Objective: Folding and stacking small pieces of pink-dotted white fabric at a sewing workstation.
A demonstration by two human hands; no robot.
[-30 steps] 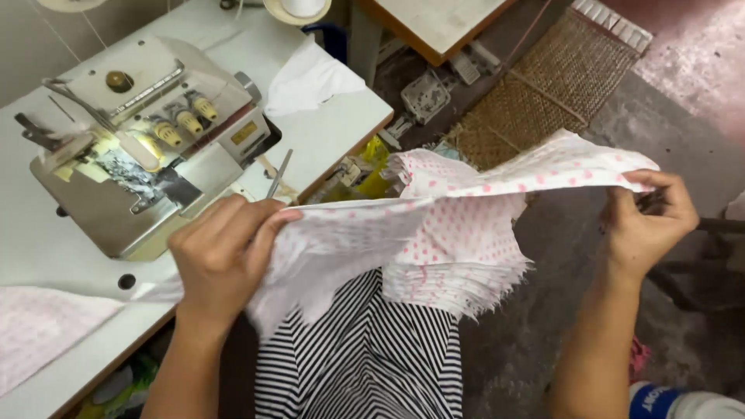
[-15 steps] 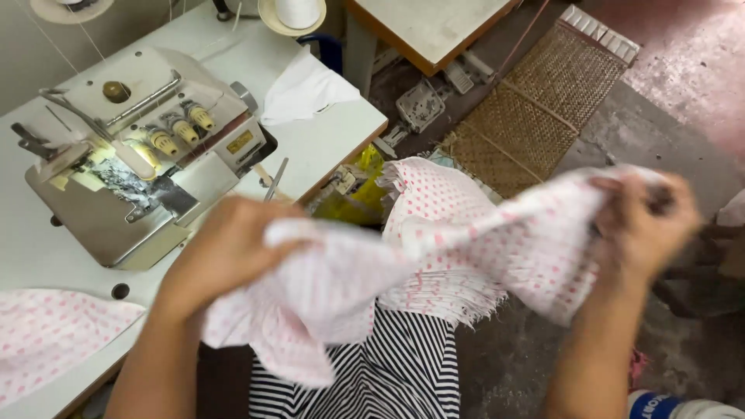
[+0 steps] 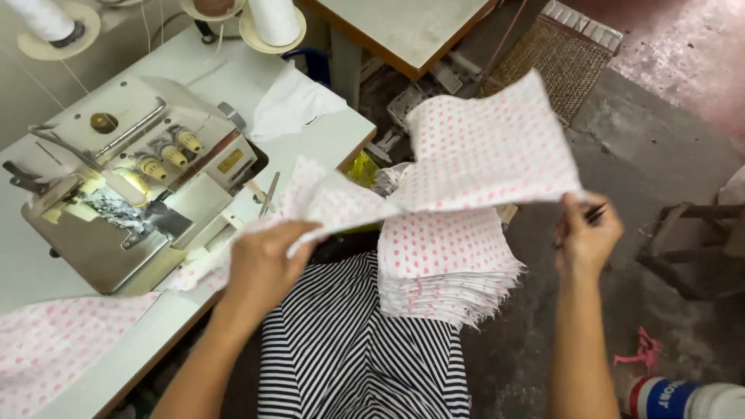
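head view: the left hand (image 3: 260, 268) clutches one end of a white fabric piece with pink dots (image 3: 473, 151), and the right hand (image 3: 586, 237) pinches its other edge, also gripping a thin dark tool i cannot identify. the piece hangs in the air between them, above the stack of matching pieces (image 3: 446, 268) on the striped lap (image 3: 349, 357), just off the sewing table's front edge (image 3: 326, 167) beside the overlock machine (image 3: 132, 182). it looks light, limp and floppy; best held by edges or corners.
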